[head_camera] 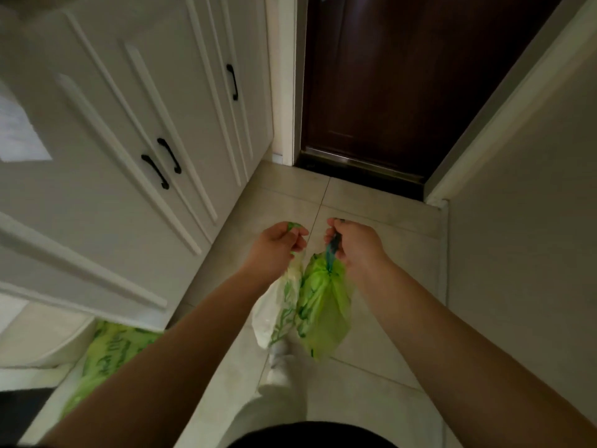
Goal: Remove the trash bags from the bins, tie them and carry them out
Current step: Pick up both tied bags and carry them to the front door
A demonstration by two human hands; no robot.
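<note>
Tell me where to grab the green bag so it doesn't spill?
Grab the green bag from above, at its bunched, tied neck, where the right hand holds it. The neck is narrow enough to close a fist around, and the full part hangs below.

Ahead of me: a dark brown wooden door (403, 85), closed, set in a white frame (288, 79), with a metal threshold strip (365, 164) along its foot. To my left: a run of white panelled cabinet doors (135, 101), raised mouldings, three curved black handles (161, 163), two of them side by side, the third (232, 81) farther along near the door. To my right: a plain pale wall (523, 227) with a white corner trim (504, 114) running down to the floor. Underfoot: large beige floor tiles (371, 344) with thin grout lines. Light: dim, even, no window in view.
</note>
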